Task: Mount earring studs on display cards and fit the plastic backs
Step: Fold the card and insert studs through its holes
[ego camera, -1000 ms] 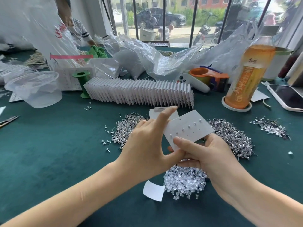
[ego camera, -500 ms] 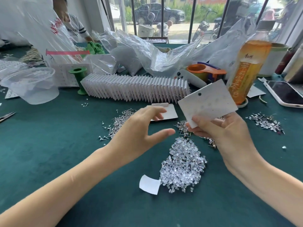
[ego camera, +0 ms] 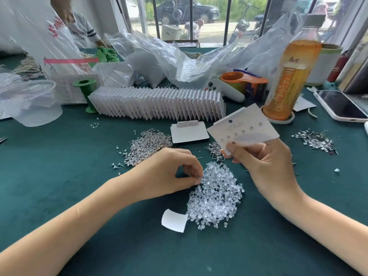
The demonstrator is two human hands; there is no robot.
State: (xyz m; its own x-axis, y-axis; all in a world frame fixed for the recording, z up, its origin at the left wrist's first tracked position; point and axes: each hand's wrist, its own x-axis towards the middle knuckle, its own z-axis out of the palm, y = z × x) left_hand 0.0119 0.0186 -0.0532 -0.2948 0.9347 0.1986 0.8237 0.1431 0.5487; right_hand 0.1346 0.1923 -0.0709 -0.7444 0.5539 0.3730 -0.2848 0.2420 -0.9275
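Now, landmark for everything below: the heap of clear plastic backs (ego camera: 216, 196) on the green cloth, a long drift running from near the person up and away.

Left hand (ego camera: 169, 172) sits at the heap's upper-left edge, fingers curled, thumb and forefinger tips drawn together right at the margin. Pinching at a back, by the look of it; too small to tell whether one is actually held.

Right hand (ego camera: 264, 166) is up and right of the heap, lifted clear of the cloth, pinching the lower edge of a display card (ego camera: 243, 129) between thumb and fingers. Card tilted, face toward the camera, a slanting row of studs seated in it, long side rising to the right.

Card lies up and to the right of the left fingertips, near but apart. Judgement: left hand is the nearer one to the backs, so it carries a back across to the card's rear side, hidden here.

Loose studs (ego camera: 148, 145) heaped beyond the backs, left; a spare card (ego camera: 189, 133) flat beyond them.
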